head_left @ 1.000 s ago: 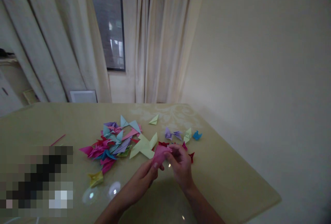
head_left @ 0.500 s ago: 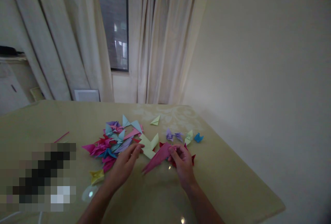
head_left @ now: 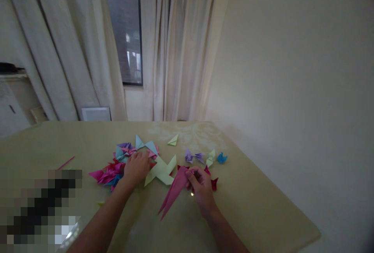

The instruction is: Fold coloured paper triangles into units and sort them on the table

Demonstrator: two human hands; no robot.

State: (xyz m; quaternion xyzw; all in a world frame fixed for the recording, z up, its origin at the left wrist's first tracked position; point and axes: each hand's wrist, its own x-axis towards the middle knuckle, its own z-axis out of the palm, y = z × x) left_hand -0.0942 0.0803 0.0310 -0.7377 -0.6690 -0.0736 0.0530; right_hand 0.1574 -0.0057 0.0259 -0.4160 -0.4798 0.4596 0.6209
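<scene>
My right hand (head_left: 200, 187) pinches a pink origami piece (head_left: 177, 190) at its upper end, between thumb and fingers. The piece is long and flat, and its two thin points hang down to the left. Over a heap of folded papers lies my left hand (head_left: 138, 167), back up; its fingertips bend down out of sight, so any hold is hidden. At the heap's left side are magenta origami pieces (head_left: 108, 172). A pale green pinwheel-shaped folded paper (head_left: 162, 171) rests between the hands. Dark red folded paper (head_left: 214, 184) shows behind my right hand.
Beyond the hands lie light blue folded papers (head_left: 146, 144), a pale green one (head_left: 173, 140), purple ones (head_left: 194, 156) and a small blue one (head_left: 222, 157). A thin pink stick (head_left: 66, 162) is at left, above a pixelated patch. The cloth-covered table (head_left: 263, 206) borders a wall.
My left hand has moved left and away from me, from beside the pale green paper onto the heap. The pink piece in my right hand now points more steeply down, its two points spread apart.
</scene>
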